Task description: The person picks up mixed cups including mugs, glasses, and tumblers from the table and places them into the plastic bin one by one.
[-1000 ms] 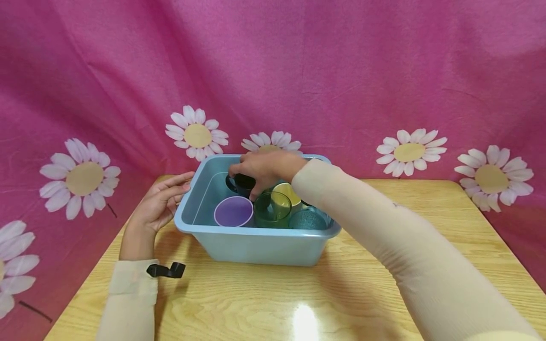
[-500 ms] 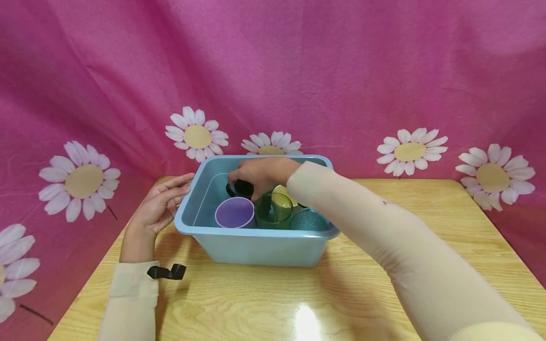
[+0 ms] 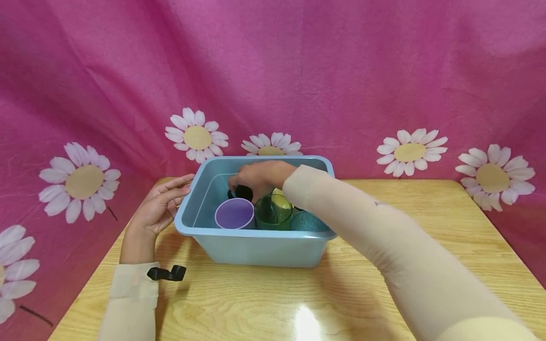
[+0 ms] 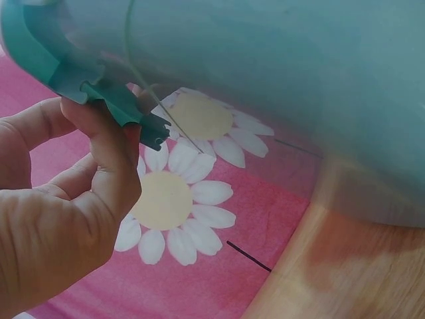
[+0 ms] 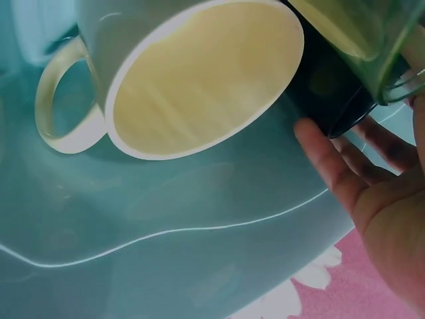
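A light blue plastic tub stands on the table. At its left rim my left hand holds on, with fingers bent at the rim's underside in the left wrist view. My right hand reaches down inside the tub and grips a black mug from above; its fingers lie along the mug's side in the right wrist view. In front of that mug sits a purple cup. Right of the purple cup are a green glass and a teal glittery cup. A yellow-lined mug is partly hidden behind my right arm.
The tub rests on a wooden table. Behind and beside it hangs a pink cloth with white daisies. A black strap piece sticks out from my left wrist.
My right hand has sunk a little deeper into the tub with the black mug, and its forearm has shifted slightly left. My left hand has stayed at the rim.
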The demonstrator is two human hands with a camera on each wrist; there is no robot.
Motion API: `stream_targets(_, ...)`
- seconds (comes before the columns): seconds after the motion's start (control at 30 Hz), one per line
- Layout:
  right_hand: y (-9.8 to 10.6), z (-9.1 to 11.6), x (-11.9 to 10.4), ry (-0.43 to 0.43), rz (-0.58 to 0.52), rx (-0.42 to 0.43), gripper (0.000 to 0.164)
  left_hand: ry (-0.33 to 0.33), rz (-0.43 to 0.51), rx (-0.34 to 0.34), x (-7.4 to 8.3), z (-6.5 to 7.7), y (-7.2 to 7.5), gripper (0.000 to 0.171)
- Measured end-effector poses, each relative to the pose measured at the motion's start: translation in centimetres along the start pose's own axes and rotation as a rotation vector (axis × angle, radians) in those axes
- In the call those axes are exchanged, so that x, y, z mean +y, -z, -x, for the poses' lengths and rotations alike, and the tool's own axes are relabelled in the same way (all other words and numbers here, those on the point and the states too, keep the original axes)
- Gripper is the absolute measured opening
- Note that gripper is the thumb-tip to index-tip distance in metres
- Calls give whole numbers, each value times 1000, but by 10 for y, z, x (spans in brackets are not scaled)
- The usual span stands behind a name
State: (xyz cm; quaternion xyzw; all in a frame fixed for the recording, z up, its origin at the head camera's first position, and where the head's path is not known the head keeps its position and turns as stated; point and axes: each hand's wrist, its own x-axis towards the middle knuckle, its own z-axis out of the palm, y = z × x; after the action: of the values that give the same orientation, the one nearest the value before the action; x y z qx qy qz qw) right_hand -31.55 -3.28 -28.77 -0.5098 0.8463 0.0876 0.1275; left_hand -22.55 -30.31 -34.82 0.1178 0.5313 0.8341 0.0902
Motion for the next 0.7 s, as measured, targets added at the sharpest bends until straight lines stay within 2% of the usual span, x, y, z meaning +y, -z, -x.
stream_targets(0.33, -3, -4, -1, -20, -18, -34, 64, -17, -1, -22, -2, 0, 2, 38)
stream_targets(0.53, -9, -9, 0, -8, -51, -58, 57, -2, 5, -11, -3, 0, 2, 38)
stream_targets(0.7, -11, -9, 0, 11, -26, -47, 55, -10, -4, -3, -2, -1, 1, 36)
